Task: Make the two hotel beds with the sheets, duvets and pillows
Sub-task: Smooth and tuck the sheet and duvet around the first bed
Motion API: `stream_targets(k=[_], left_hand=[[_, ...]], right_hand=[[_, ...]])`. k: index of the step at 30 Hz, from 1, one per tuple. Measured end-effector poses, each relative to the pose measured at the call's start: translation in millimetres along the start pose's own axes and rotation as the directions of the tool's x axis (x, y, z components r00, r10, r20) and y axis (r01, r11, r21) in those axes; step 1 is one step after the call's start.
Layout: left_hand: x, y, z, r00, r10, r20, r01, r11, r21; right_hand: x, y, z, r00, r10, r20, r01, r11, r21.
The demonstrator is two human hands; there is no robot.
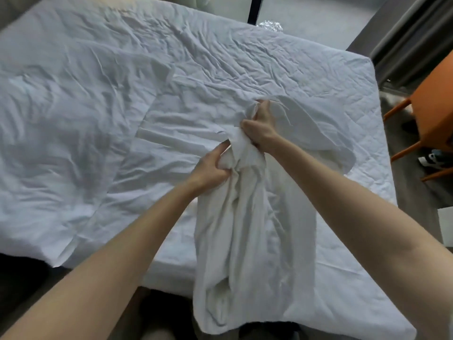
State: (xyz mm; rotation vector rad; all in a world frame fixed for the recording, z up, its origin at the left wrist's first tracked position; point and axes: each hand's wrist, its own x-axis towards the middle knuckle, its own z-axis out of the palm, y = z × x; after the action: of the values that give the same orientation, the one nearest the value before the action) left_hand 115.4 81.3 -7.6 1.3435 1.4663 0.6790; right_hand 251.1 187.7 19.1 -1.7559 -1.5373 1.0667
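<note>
A wrinkled sheet (81,114) covers the bed (367,99) from nine o'clock across. At centre, the left hand (210,168) clenches a bunched white cloth (245,236) hanging toward six; the right hand (259,126) grips it just above. An orange chair (431,111) stands at three.

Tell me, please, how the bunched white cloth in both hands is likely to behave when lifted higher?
The bunched white cloth is probably floppy: it hangs in loose folds below the left hand and right hand. It likely weighs little and will trail across the quilted white mattress.

Bunched sheet (245,217) on bed (355,99), chair (431,106) to its right.
</note>
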Motion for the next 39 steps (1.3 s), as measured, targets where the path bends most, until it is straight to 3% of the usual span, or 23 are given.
stream_targets(k=[3, 5, 7, 9, 12, 14, 20, 26, 30, 34, 39], left_hand=[[9, -34, -82, 0.996, -0.033, -0.079, 0.041, 0.994, 0.097], [17, -62, -130, 0.982, -0.084, -0.171, 0.111, 0.982, 0.155], [24, -90, -171, 0.954, -0.180, -0.240, 0.222, 0.961, 0.163], [23, -119, -198, 0.918, -0.333, -0.215, 0.371, 0.913, 0.171], [15, -151, -214, 0.900, -0.420, -0.115, 0.435, 0.881, 0.187], [14, -160, -208, 0.898, -0.434, -0.076, 0.440, 0.871, 0.217], [40, -161, -179, 0.899, -0.431, -0.077, 0.437, 0.866, 0.243], [67, -187, -157, 0.841, -0.526, -0.126, 0.540, 0.803, 0.252], [80, -221, -150, 0.791, -0.577, -0.204, 0.610, 0.773, 0.174], [78, -226, -142, 0.817, -0.465, -0.341, 0.546, 0.815, 0.194], [55, -204, -162, 0.836, -0.235, -0.495, 0.408, 0.870, 0.277]], right_hand=[[12, -54, 76, 0.997, -0.063, 0.034, 0.061, 0.997, 0.055], [22, -83, 122, 0.986, -0.064, 0.154, 0.047, 0.993, 0.112], [31, -103, 159, 0.941, 0.000, 0.338, -0.049, 0.990, 0.134], [36, -104, 182, 0.924, 0.036, 0.382, -0.058, 0.997, 0.045], [30, -77, 191, 0.924, 0.068, 0.377, -0.019, 0.991, -0.131], [22, -49, 185, 0.927, 0.159, 0.341, -0.085, 0.971, -0.221], [18, 6, 151, 0.916, 0.348, 0.201, -0.327, 0.936, -0.129], [46, 32, 141, 0.930, 0.326, 0.169, -0.303, 0.942, -0.147], [61, 56, 151, 0.915, 0.333, 0.228, -0.268, 0.924, -0.273], [54, 82, 161, 0.889, 0.293, 0.353, -0.125, 0.896, -0.427], [39, 92, 160, 0.913, 0.220, 0.344, -0.035, 0.883, -0.469]])
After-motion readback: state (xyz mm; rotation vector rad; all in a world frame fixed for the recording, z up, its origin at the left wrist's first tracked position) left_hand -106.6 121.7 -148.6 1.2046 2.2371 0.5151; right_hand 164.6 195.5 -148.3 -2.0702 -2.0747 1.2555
